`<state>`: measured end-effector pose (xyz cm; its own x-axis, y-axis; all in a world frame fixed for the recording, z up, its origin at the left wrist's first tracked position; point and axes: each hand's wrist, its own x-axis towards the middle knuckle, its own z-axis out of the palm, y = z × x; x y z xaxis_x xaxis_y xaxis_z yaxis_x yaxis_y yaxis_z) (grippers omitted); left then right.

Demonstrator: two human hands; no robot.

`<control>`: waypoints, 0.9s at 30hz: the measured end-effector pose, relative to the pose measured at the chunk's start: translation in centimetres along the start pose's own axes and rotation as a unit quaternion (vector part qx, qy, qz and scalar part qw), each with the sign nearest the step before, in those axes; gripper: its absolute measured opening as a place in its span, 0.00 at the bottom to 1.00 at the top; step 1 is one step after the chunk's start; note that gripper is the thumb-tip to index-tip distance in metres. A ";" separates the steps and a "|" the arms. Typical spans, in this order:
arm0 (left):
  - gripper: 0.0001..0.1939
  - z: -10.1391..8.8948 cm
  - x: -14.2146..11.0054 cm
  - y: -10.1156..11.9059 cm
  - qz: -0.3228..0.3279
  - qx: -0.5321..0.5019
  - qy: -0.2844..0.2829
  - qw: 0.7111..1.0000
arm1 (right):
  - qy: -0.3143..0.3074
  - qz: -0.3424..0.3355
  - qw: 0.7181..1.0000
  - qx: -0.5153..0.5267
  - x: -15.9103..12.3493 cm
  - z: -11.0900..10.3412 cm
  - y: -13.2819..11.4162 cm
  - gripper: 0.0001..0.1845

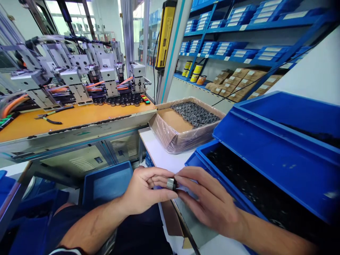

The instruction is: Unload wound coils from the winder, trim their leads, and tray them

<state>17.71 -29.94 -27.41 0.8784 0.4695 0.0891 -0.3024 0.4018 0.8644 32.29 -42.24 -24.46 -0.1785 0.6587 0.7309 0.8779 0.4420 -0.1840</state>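
A small metal ring is held between both hands low in the middle of the view. My left hand pinches it from the left with thumb and fingers closed. My right hand meets it from the right, fingertips pressed on the ring. Both hands hover over the edge of a white table, beside a blue bin filled with dark small parts.
A plastic-lined cardboard box holds several dark parts. An orange workbench carries an assembly machine and pliers. A second blue bin is stacked behind. An empty blue tray sits lower left. Blue shelves stand behind.
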 end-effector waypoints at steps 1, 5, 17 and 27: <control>0.21 0.0 0.0 0.0 -0.002 -0.003 0.001 1.000 | 0.005 -0.005 1.000 -0.001 0.0 0.0 0.1 0.18; 0.21 0.1 0.1 0.1 -0.007 -0.023 -0.002 1.000 | 0.001 0.001 1.000 -0.006 0.0 0.1 0.0 0.16; 0.20 -0.6 0.0 0.2 -0.071 -0.054 -0.034 0.995 | -0.020 -0.028 0.999 -0.032 -0.6 0.4 0.5 0.14; 0.21 0.3 0.5 -3.7 0.050 -0.047 0.068 0.995 | 0.021 -0.058 0.986 -0.156 0.5 -0.7 -0.1 0.12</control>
<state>19.37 -31.41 -30.47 0.7862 0.6101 0.0988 -0.4240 0.4160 0.8045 32.40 -42.35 -23.61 -0.2727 0.5865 0.7627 0.9480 0.2992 0.1090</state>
